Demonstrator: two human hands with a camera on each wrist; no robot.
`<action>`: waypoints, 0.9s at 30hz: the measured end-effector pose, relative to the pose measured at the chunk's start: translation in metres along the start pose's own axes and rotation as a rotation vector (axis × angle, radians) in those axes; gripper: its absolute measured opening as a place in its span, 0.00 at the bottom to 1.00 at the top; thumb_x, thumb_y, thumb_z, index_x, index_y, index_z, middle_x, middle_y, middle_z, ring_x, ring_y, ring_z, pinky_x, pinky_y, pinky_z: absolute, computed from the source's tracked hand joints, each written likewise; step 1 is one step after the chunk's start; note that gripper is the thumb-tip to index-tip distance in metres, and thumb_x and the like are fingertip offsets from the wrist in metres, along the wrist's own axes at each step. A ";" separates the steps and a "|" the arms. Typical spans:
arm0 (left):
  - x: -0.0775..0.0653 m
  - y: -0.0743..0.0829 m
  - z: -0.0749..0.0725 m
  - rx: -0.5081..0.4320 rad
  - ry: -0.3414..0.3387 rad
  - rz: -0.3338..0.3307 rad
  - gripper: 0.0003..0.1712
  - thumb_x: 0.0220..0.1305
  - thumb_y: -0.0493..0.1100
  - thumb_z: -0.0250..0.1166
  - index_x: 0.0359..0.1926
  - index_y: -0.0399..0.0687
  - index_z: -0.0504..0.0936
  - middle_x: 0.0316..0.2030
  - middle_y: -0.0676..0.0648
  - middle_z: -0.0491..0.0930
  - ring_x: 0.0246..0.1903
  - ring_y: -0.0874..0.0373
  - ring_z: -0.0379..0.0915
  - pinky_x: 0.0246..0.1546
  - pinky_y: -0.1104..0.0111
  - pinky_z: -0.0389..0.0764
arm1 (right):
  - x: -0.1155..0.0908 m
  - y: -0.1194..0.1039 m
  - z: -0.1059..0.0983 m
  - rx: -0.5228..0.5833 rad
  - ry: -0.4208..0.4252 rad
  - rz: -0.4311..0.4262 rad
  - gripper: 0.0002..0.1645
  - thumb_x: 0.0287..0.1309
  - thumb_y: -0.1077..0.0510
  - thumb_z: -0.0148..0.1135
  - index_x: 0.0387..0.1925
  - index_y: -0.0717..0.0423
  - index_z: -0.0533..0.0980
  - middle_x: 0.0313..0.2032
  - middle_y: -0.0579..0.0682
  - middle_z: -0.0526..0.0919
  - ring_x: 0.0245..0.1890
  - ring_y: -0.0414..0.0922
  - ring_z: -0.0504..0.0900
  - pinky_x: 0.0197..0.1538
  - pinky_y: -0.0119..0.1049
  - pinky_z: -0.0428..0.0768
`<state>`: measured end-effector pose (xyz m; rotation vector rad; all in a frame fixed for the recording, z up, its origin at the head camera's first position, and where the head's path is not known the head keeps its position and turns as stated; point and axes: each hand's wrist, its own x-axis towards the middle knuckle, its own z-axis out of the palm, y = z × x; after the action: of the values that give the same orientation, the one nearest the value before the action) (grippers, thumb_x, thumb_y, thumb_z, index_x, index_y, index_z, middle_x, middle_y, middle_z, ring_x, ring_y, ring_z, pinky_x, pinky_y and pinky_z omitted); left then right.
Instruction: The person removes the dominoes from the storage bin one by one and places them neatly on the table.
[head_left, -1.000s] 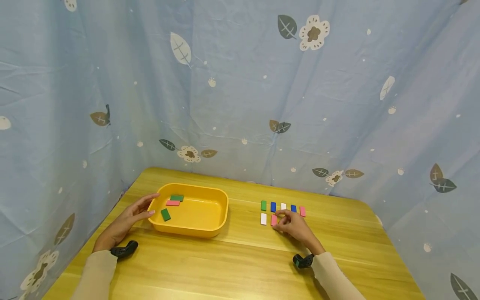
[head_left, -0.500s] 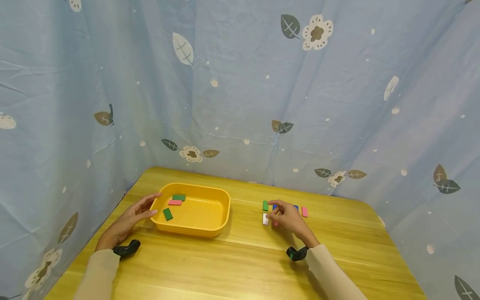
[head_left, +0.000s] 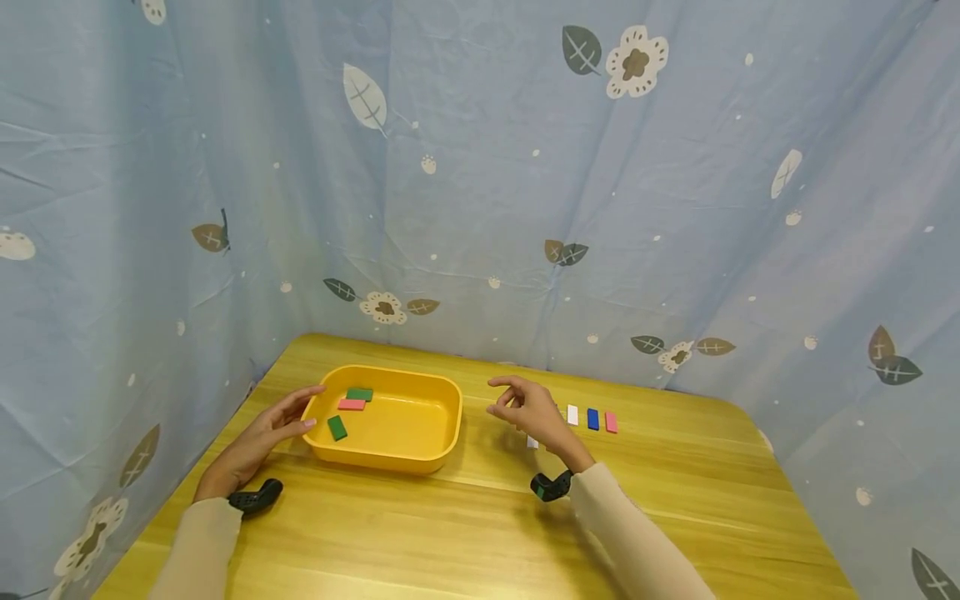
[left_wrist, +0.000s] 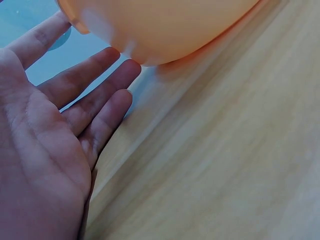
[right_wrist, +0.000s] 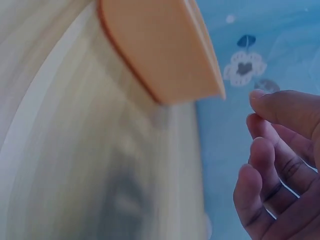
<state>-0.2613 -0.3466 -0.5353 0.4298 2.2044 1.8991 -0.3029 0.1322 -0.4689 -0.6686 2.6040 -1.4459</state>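
A yellow plastic tray (head_left: 420, 463) stands on the table. My left hand (head_left: 258, 433) rests against its left end with fingers fairly straight and thumb at the rim; in the left wrist view those fingers reach the outer wall. Two green tiles (head_left: 337, 428) and a pink tile (head_left: 352, 405) lie in the tray. My right hand (head_left: 534, 417) hovers to the tray's right, fingers loosely bent; neither view shows a thing in it. Beyond it lie a white tile (head_left: 572, 414), a blue tile (head_left: 592, 419) and a pink tile (head_left: 611, 422). The hand covers other tiles, leaving one white tile (head_left: 532, 442) partly visible.
The wooden table (head_left: 420, 533) carries everything. A blue patterned curtain (head_left: 465, 208) hangs behind it and along both sides. A black strap-on device (head_left: 257, 498) sits at the left wrist, and a similar device (head_left: 551, 487) at the right.
My right hand has lifted off the pink tile in the second row and moved left toward the tray. That tile stayed on the table half a second ago. The left hand keeps its place.
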 end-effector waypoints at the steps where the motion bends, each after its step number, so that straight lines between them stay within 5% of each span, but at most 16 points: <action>1: 0.000 0.000 0.000 0.000 0.001 0.000 0.35 0.80 0.44 0.55 0.81 0.53 0.55 0.81 0.44 0.46 0.72 0.68 0.51 0.58 0.84 0.65 | 0.003 -0.003 0.003 0.006 -0.003 -0.008 0.26 0.65 0.51 0.72 0.63 0.42 0.78 0.36 0.45 0.85 0.28 0.61 0.78 0.31 0.56 0.81; 6: 0.000 0.000 -0.002 0.002 0.003 -0.003 0.35 0.80 0.44 0.56 0.81 0.53 0.55 0.81 0.44 0.47 0.76 0.58 0.47 0.58 0.84 0.65 | 0.017 -0.016 0.022 0.034 -0.044 -0.034 0.26 0.65 0.52 0.71 0.63 0.44 0.78 0.36 0.45 0.85 0.29 0.63 0.79 0.32 0.58 0.82; 12: 0.000 0.001 -0.002 0.015 0.028 -0.007 0.35 0.79 0.45 0.58 0.81 0.55 0.58 0.80 0.46 0.51 0.75 0.61 0.47 0.58 0.84 0.64 | 0.034 -0.030 0.049 0.034 -0.072 -0.067 0.28 0.65 0.52 0.72 0.64 0.51 0.79 0.36 0.43 0.85 0.25 0.52 0.78 0.27 0.36 0.79; 17: 0.001 0.002 -0.002 0.015 0.031 -0.009 0.36 0.78 0.45 0.59 0.81 0.54 0.58 0.80 0.44 0.50 0.77 0.52 0.44 0.57 0.83 0.65 | 0.044 -0.044 0.070 0.031 -0.090 -0.084 0.25 0.63 0.51 0.73 0.61 0.45 0.80 0.34 0.41 0.85 0.22 0.41 0.75 0.26 0.31 0.74; 24: 0.003 0.004 -0.001 0.004 0.018 -0.026 0.35 0.79 0.45 0.57 0.81 0.54 0.56 0.80 0.42 0.48 0.78 0.41 0.40 0.57 0.83 0.66 | 0.054 -0.063 0.097 0.054 -0.153 -0.107 0.25 0.63 0.53 0.73 0.61 0.46 0.80 0.34 0.41 0.85 0.26 0.58 0.80 0.26 0.35 0.81; 27: 0.003 0.003 -0.001 0.012 0.033 -0.037 0.36 0.78 0.46 0.58 0.81 0.55 0.57 0.80 0.42 0.50 0.77 0.38 0.40 0.56 0.82 0.67 | 0.058 -0.068 0.109 0.048 -0.173 -0.112 0.25 0.62 0.53 0.74 0.61 0.47 0.80 0.33 0.40 0.85 0.25 0.56 0.80 0.27 0.33 0.80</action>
<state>-0.2642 -0.3460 -0.5320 0.3599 2.2293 1.8891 -0.3018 -0.0085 -0.4648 -0.9028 2.4295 -1.4055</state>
